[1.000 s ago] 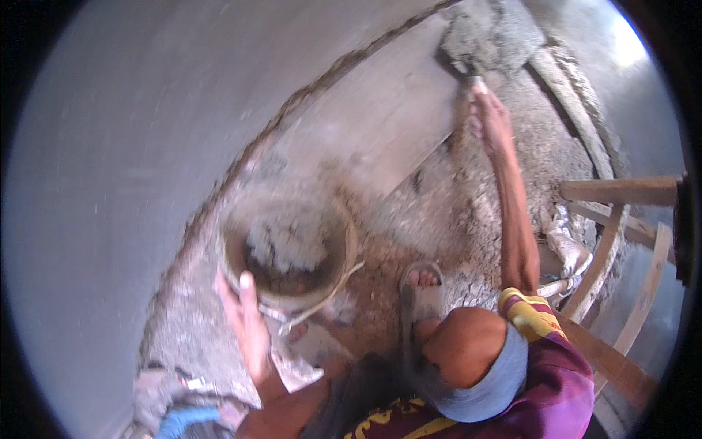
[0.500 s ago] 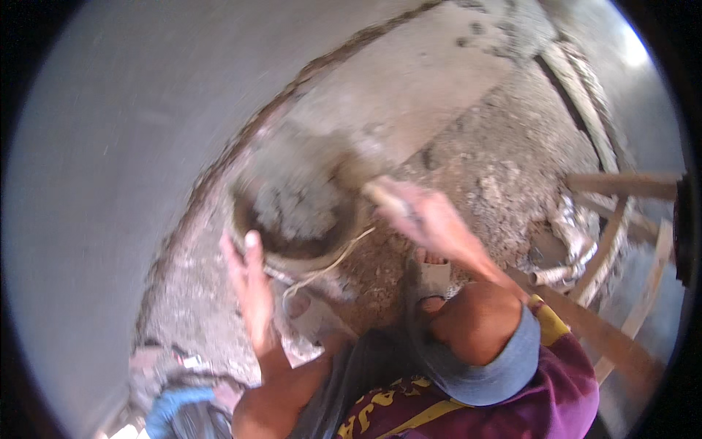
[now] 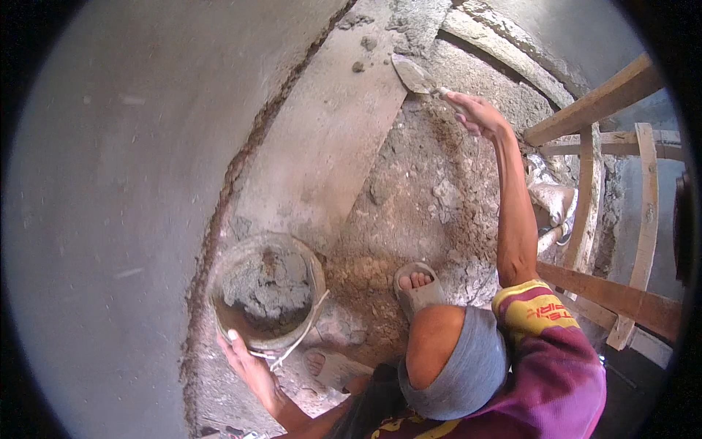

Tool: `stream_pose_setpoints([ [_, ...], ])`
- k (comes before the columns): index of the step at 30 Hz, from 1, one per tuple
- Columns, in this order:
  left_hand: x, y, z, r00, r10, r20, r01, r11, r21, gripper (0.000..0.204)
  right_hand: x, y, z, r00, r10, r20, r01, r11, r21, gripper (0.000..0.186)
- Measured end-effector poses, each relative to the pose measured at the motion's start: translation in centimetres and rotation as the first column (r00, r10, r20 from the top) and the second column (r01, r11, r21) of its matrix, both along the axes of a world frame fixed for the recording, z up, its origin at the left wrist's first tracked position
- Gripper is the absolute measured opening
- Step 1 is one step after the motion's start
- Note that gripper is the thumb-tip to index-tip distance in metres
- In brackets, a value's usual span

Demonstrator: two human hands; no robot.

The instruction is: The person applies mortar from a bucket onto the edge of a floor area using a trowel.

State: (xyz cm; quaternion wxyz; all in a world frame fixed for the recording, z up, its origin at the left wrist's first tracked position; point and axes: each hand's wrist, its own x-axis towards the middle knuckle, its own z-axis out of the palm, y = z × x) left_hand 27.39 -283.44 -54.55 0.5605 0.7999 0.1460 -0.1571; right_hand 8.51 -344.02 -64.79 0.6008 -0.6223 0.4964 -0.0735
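My right hand (image 3: 478,115) is closed round the handle of a trowel (image 3: 414,75), with the arm stretched far forward. The blade lies over the right edge of a flat, pale board (image 3: 314,135), and little mortar shows on it. Close to me on the left stands a round bucket (image 3: 319,276) with wet grey mortar (image 3: 272,284) inside. My left hand (image 3: 247,366) grips the bucket's near left rim, thumb on top and fingers against the outer side. A thin cord handle (image 3: 298,342) hangs along the near right of the bucket.
A smooth grey wall (image 3: 124,205) rises on the left. Mortar lumps (image 3: 368,44) lie at the board's far end. Rough, crumbly ground (image 3: 431,183) surrounds my sandalled feet. A wooden frame (image 3: 585,190) stands at the right, beside a dirty pale sack (image 3: 550,196).
My right hand has swung the trowel from beside the bucket to the board's far end. My left hand stays on the bucket rim. The view has shifted, placing the bucket lower.
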Motion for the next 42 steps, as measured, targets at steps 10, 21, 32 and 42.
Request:
stream_pose_setpoints([
  [10,0.7,-0.3,0.4,0.998,0.026,0.058,-0.033,0.993,0.111,0.080,5.5,-12.6,-1.1,1.000,-0.006,-0.031,0.003,0.996,-0.090,0.045],
  [21,0.9,1.6,-0.7,0.997,0.048,0.063,-0.055,0.992,0.114,0.074,12.2,-15.1,-3.1,0.960,-0.170,0.220,0.193,0.977,-0.087,0.033],
  [32,0.0,1.6,-0.5,0.999,0.046,0.029,-0.048,0.997,0.059,0.087,10.7,-6.6,2.1,0.947,-0.114,0.300,0.187,0.956,-0.225,0.030],
  [42,1.6,0.9,-0.2,0.992,-0.108,0.061,0.109,0.994,-0.003,0.068,7.5,16.0,10.1,0.910,0.410,0.059,-0.361,0.855,-0.372,0.047],
])
